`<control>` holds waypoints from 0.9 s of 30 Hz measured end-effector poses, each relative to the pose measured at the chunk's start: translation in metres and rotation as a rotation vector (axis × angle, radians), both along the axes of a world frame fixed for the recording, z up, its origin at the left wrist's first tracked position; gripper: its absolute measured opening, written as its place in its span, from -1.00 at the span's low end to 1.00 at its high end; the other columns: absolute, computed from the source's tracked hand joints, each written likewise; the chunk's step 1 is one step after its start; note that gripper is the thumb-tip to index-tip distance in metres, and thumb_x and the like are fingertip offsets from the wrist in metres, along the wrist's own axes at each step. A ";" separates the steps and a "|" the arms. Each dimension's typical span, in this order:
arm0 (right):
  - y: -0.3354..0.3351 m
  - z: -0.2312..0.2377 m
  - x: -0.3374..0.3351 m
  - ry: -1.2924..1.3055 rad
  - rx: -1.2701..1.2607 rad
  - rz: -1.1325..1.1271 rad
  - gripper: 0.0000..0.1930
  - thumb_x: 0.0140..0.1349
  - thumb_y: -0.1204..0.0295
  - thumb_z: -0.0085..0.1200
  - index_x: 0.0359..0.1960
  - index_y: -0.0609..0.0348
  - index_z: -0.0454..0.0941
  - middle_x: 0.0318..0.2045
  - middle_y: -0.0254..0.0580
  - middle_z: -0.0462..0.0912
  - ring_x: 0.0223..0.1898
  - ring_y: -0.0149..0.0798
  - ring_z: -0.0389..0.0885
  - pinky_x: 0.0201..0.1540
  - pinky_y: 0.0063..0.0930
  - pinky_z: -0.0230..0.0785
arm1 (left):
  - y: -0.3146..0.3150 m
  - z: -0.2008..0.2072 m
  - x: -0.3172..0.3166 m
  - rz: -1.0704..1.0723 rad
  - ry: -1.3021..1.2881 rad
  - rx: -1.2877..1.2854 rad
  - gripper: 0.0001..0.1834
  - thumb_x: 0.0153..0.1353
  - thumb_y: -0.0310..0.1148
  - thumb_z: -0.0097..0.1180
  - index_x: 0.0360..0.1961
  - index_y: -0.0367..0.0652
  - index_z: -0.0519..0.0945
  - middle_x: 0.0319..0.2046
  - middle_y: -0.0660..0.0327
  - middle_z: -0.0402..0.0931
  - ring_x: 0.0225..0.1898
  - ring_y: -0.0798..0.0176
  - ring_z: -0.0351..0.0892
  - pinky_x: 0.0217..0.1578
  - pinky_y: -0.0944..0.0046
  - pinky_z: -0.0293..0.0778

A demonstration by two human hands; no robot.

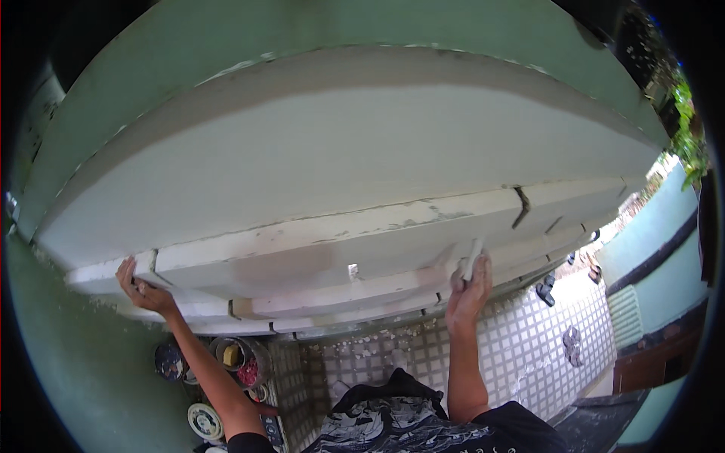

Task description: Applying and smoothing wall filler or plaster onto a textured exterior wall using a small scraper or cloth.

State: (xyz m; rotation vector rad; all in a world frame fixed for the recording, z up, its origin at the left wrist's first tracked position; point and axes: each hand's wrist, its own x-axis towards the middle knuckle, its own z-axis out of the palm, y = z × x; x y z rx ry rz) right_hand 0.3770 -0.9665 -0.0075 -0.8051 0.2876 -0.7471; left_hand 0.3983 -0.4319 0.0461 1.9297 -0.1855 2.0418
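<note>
In front of me stands a wall with a smooth pale upper panel point(362, 136) and stepped white bands point(393, 249) below it, cut by dark grooves. My right hand point(470, 294) is closed round a pale, flat piece point(473, 259) and is up against a lower face of the bands. The exact kind of that piece cannot be made out. At the left end of the bands, my left hand point(147, 293) rests by a groove, its fingers stretched out and touching the white edge. It holds nothing that I can see. Greyish patches mark parts of the bands.
Below my left arm stand a bucket point(262, 365) with a yellow sponge point(231, 355) and something red, and a pale round lid point(205, 421). Green wall point(75, 355) closes the left side. Dark sandals point(545, 290) and patterned footwear point(572, 346) lie on the tiled floor point(513, 355).
</note>
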 end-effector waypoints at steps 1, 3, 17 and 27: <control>0.014 0.000 -0.006 0.111 -0.052 0.140 -0.66 0.39 0.22 -0.07 0.04 0.18 0.46 -0.56 -0.51 0.27 -0.61 -0.61 0.14 -0.61 -0.68 -0.05 | 0.000 -0.001 0.001 -0.012 0.009 0.002 -0.53 0.40 -0.14 -0.30 -0.14 -0.36 0.50 -0.15 -0.03 0.54 -0.01 -0.05 0.46 0.11 -0.04 0.30; 0.039 0.015 -0.016 0.301 -0.236 0.462 -0.64 0.39 0.20 -0.06 0.06 0.18 0.46 -0.56 -0.52 0.29 -0.62 -0.60 0.13 -0.62 -0.70 -0.04 | 0.004 -0.001 -0.004 0.009 0.016 -0.011 -0.50 0.40 -0.10 -0.31 -0.16 -0.36 0.52 -0.16 -0.02 0.53 0.00 -0.05 0.45 0.11 -0.04 0.29; 0.141 0.026 -0.018 0.163 0.060 0.293 -0.66 0.39 0.29 -0.05 0.15 0.07 0.36 -0.41 -0.45 0.42 -0.49 -0.55 0.33 -0.49 -0.71 0.15 | 0.012 0.002 -0.002 0.050 0.014 0.067 -0.63 0.34 -0.24 -0.28 -0.19 -0.29 0.52 -0.16 0.01 0.53 -0.02 -0.05 0.45 0.10 -0.04 0.29; 0.291 0.021 -0.028 0.268 -0.234 1.472 -0.58 0.40 0.20 -0.05 0.16 0.19 0.34 -0.52 -0.41 0.36 -0.64 -0.58 0.22 -0.62 -0.67 0.03 | 0.034 -0.008 -0.008 0.142 0.089 0.123 -0.61 0.13 -0.27 -0.19 -0.05 -0.03 0.53 -0.05 0.19 0.53 0.05 0.03 0.47 0.19 -0.11 0.20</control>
